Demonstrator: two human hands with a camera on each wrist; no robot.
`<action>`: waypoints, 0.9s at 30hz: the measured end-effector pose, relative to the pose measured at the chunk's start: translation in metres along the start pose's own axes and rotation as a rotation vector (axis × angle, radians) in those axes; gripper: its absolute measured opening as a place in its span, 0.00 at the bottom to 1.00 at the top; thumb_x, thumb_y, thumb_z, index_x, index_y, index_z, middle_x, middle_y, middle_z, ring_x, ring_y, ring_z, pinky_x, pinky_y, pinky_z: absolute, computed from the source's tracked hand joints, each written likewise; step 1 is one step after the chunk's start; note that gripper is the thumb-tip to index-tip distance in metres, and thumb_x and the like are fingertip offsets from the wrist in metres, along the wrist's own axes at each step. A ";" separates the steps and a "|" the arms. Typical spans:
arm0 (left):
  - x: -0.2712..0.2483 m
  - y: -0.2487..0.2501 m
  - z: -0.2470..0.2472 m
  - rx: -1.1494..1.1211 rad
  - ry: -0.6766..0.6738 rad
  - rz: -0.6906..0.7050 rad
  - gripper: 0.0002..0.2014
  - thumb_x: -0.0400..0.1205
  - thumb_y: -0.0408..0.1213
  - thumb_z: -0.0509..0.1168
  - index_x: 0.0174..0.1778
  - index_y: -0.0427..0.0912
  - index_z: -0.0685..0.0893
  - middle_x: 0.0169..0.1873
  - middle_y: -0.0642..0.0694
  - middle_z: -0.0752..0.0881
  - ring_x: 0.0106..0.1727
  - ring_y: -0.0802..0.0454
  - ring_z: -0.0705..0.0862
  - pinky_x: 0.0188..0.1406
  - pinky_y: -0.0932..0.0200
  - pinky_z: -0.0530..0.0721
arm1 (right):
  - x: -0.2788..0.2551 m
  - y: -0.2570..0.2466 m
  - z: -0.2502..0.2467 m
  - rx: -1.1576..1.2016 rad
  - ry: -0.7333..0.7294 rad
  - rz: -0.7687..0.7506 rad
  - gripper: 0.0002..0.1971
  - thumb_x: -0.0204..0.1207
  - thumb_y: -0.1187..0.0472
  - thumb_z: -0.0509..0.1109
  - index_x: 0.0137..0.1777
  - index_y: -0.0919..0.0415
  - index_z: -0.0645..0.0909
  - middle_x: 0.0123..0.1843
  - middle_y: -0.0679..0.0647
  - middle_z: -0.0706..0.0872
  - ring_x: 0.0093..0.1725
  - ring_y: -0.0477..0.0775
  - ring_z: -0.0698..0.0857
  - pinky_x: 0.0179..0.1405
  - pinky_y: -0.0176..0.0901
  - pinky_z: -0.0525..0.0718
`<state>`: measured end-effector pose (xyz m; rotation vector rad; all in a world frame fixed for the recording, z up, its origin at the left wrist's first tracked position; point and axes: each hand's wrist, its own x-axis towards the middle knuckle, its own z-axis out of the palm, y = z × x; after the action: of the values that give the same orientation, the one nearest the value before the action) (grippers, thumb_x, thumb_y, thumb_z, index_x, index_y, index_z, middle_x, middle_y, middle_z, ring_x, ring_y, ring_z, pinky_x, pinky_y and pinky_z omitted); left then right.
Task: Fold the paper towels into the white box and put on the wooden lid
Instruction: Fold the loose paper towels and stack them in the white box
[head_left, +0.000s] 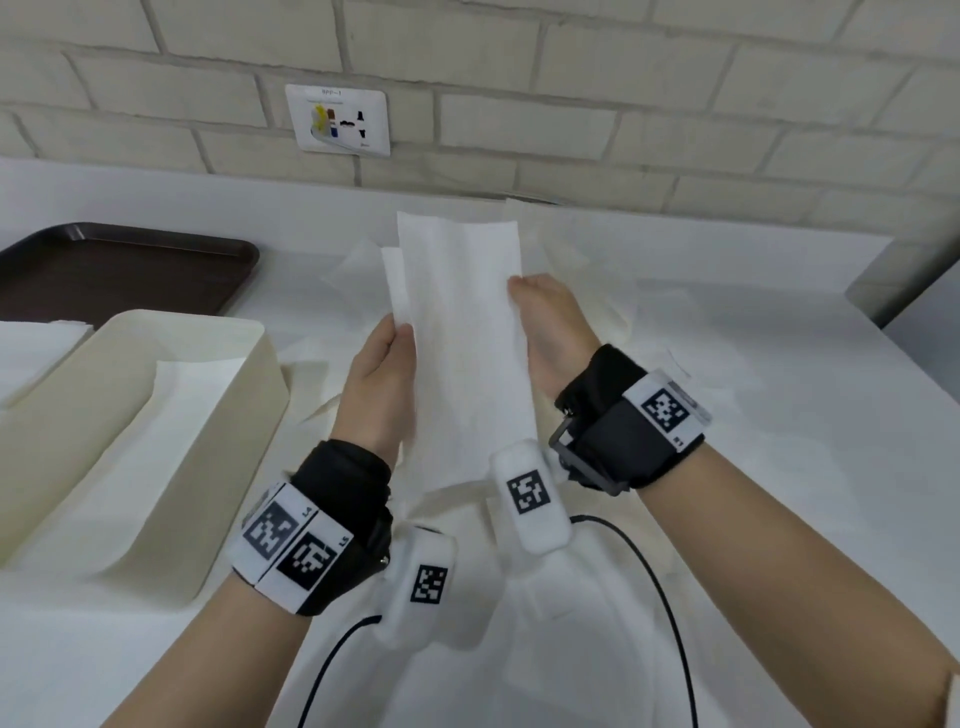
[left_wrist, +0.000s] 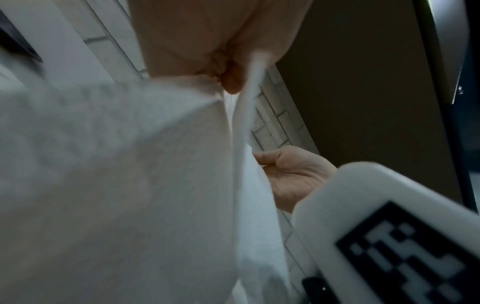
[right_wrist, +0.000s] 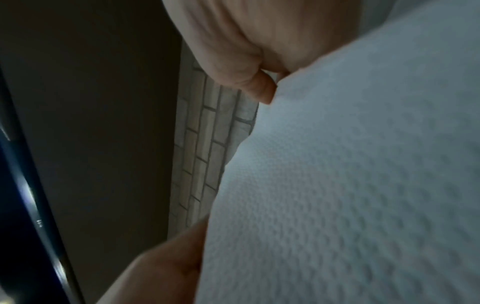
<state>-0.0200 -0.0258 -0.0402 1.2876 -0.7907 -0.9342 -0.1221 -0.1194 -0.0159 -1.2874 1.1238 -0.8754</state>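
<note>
A long white paper towel (head_left: 462, 332) hangs upright between my hands above the table. My left hand (head_left: 382, 364) pinches its left edge. My right hand (head_left: 545, 312) grips its right edge a little higher. In the left wrist view the paper towel (left_wrist: 116, 185) fills the left side, my left hand's fingers (left_wrist: 231, 78) pinch it, and the right hand (left_wrist: 293, 174) shows beyond. The right wrist view is mostly paper towel (right_wrist: 350, 185) with a thumb (right_wrist: 259, 88) pressed on it. The white box (head_left: 249, 410) sits at the left with folded towels (head_left: 119, 478) inside. No wooden lid is in view.
More loose paper towels (head_left: 571, 244) lie spread on the white table (head_left: 753, 338) behind and under my hands. A dark brown tray (head_left: 119, 265) sits at the back left. A brick wall with a socket plate (head_left: 337, 119) runs along the back. Black cables (head_left: 660, 597) trail near the front.
</note>
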 end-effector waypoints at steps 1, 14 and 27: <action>0.000 -0.001 0.002 -0.003 0.007 -0.020 0.15 0.86 0.46 0.52 0.56 0.47 0.83 0.56 0.50 0.85 0.59 0.52 0.82 0.68 0.48 0.76 | 0.000 0.004 0.001 -0.015 -0.012 0.015 0.09 0.84 0.62 0.52 0.49 0.66 0.71 0.48 0.56 0.73 0.51 0.49 0.66 0.54 0.47 0.72; 0.001 -0.020 -0.021 0.314 0.047 0.023 0.15 0.83 0.28 0.55 0.64 0.43 0.75 0.57 0.45 0.83 0.59 0.45 0.81 0.61 0.48 0.79 | 0.026 0.036 -0.033 -1.375 -0.049 -0.157 0.22 0.76 0.65 0.63 0.69 0.56 0.66 0.68 0.59 0.66 0.66 0.63 0.66 0.59 0.47 0.69; 0.012 -0.022 -0.049 0.115 0.219 -0.055 0.12 0.82 0.27 0.54 0.55 0.46 0.76 0.43 0.51 0.83 0.48 0.47 0.81 0.49 0.53 0.78 | 0.045 0.039 -0.042 -1.488 0.083 -0.671 0.11 0.81 0.66 0.61 0.51 0.64 0.86 0.50 0.59 0.85 0.49 0.63 0.83 0.43 0.47 0.66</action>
<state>0.0261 -0.0170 -0.0684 1.4901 -0.6473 -0.7842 -0.1546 -0.1696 -0.0576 -2.9812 1.4557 -0.4351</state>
